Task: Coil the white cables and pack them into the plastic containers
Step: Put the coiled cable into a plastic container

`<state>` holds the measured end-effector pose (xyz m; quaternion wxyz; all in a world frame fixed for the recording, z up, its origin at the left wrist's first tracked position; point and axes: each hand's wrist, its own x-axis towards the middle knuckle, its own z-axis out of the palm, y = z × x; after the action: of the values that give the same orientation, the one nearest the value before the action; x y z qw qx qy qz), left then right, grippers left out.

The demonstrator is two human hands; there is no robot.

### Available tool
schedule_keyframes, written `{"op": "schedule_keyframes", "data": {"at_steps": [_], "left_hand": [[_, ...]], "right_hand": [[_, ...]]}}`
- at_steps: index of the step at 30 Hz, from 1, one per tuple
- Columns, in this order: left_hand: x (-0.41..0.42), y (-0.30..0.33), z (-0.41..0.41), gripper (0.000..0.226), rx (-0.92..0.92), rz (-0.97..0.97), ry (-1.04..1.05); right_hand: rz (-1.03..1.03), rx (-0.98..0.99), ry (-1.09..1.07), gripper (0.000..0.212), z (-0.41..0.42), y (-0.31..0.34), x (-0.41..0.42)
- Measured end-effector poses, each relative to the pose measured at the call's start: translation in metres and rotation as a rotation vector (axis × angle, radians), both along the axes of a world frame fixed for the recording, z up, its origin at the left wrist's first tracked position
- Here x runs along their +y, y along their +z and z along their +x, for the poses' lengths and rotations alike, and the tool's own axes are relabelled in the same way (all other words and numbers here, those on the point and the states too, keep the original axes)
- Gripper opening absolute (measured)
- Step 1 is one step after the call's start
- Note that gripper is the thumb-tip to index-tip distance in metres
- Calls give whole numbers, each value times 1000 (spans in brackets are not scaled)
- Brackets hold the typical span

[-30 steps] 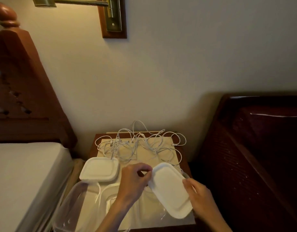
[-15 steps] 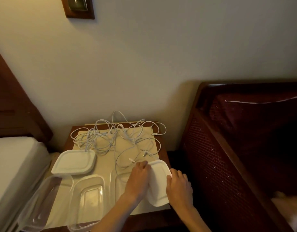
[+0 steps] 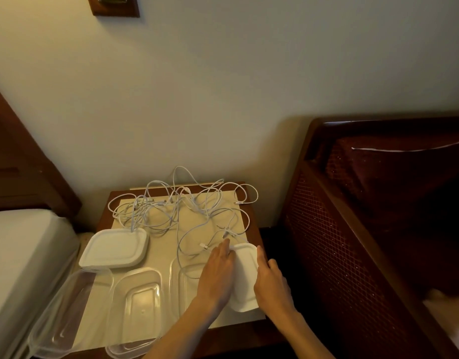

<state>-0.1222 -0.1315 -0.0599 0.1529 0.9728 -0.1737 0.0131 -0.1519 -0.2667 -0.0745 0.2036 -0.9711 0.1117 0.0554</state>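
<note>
While both hands flank a white lid at the bench's right edge, risk is noted: it overhangs the near corner and could slip off.

Bed: left of the bench. Dark wooden chair frame: right, close.
Clear containers: three, empty, along the near edge, leftmost jutting past it.
Second lid: far left, one cable end on it.
White cables: tangled at the back, uncoiled; loose ends could snag.
Left hand: fingers straight, resting on the lid's left rim.
Right hand: fingers relaxed against its right rim.
</note>
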Motion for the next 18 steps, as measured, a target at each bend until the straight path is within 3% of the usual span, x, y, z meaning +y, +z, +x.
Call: {"op": "schedule_keyframes", "data": {"at_steps": [5,10,18], "left_hand": [[-10,-5,-24,56,-19,41,-17],[-18,-25,-37,48,46,100,5],[-12,-32,-26,58,78,178,-34]], "right_hand": [[3,11,-38,64,-16,0,-3],[76,1,-13,62,-19,-2,-8],[149,49,25,61,-10,0,-15]]}}
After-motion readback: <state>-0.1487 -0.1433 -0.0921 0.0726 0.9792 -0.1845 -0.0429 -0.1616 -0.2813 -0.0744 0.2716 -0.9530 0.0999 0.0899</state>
